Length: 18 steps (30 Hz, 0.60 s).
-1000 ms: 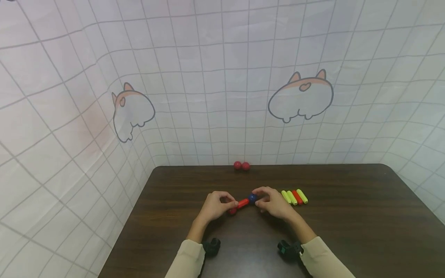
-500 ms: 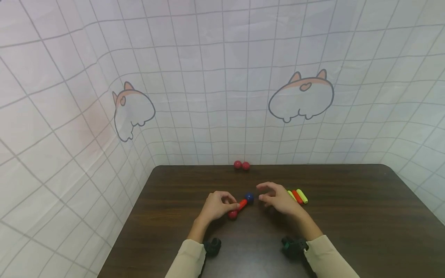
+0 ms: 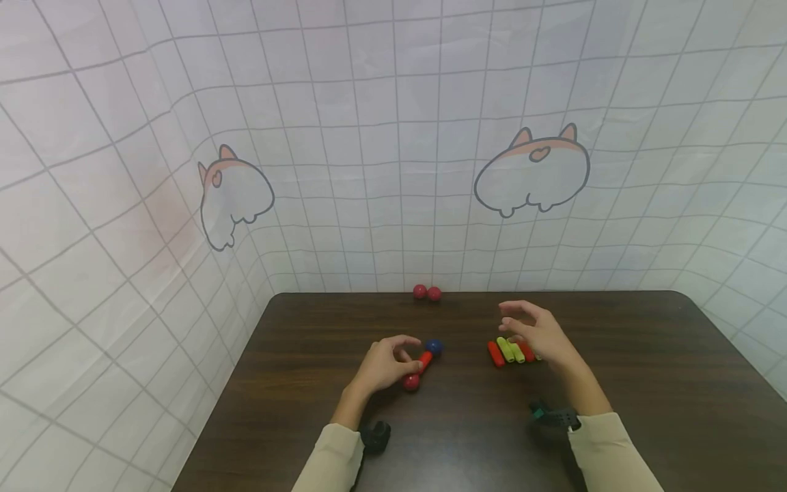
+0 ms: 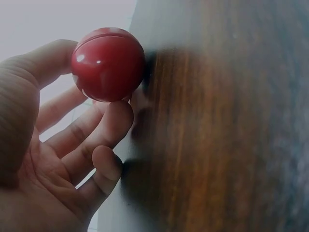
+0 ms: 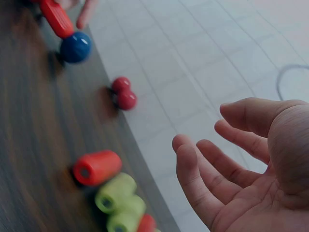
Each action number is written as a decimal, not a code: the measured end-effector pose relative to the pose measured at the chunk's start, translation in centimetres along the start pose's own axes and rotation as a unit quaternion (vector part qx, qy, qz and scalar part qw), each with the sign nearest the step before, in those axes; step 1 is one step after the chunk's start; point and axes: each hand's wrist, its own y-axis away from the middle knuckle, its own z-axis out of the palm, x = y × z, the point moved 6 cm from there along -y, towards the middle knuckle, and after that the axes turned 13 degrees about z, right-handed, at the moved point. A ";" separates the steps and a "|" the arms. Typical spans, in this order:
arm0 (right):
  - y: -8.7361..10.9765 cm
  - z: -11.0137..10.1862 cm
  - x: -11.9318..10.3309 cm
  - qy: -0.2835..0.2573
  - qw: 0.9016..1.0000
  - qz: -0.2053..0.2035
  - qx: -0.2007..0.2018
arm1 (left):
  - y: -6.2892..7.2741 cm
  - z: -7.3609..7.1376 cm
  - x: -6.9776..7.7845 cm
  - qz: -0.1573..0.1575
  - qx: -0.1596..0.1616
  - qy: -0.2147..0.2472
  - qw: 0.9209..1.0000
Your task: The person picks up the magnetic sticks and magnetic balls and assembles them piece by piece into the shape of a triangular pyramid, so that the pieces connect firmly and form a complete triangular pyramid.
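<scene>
My left hand (image 3: pixel 382 365) pinches a red plastic rod (image 3: pixel 425 361) between thumb and fingers, low over the dark table. On the rod's near end sits a red ball (image 4: pixel 108 65), large in the left wrist view; a blue ball (image 3: pixel 434 347) is at its far end. Off to the right, my right hand (image 3: pixel 544 335) is raised with nothing in it, fingers loosely bent. Below and in front of it lies a row of short rods: a red rod (image 5: pixel 98 167) at the left, then yellow-green rods (image 3: pixel 505 349) and another red one, partly behind the hand.
Two red balls (image 3: pixel 427 293) sit side by side at the back edge of the dark wooden table (image 3: pixel 320 403). A white grid-patterned curtain (image 3: pixel 369 171) stands right behind the table and along its left side.
My right hand has left the blue ball and moved right and up over the row, uncovering its leftmost red rod. The rod in my left hand has swung, its blue end slightly leftward.
</scene>
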 end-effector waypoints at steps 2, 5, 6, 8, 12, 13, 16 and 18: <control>0.2 -1.0 0.2 -0.003 1.000 0.005 0.010 | 0.0 0.0 0.1 0.003 0.001 0.000 1.000; 0.6 -2.5 0.5 -0.003 1.000 0.006 0.024 | 0.0 0.0 0.1 -0.001 0.002 0.000 1.000; 0.7 -2.9 0.7 -0.004 1.000 0.007 0.028 | 0.0 0.1 0.1 -0.002 0.002 0.002 1.000; 0.9 -3.7 1.0 -0.004 0.999 0.004 0.037 | 0.0 0.1 0.2 -0.003 0.003 0.003 1.000; 1.3 -5.1 1.8 0.003 0.999 0.009 0.052 | -0.1 0.2 0.3 -0.001 0.003 0.006 1.000; 1.4 -5.3 2.1 0.008 0.998 0.012 0.053 | -0.1 0.3 0.3 -0.001 0.003 0.005 1.000; 1.7 -5.6 2.8 0.030 0.998 0.021 0.052 | -0.1 0.3 0.3 -0.002 0.005 0.005 1.000; 1.9 -5.6 3.3 0.053 0.997 0.025 0.050 | -0.1 0.3 0.3 -0.001 0.006 0.006 1.000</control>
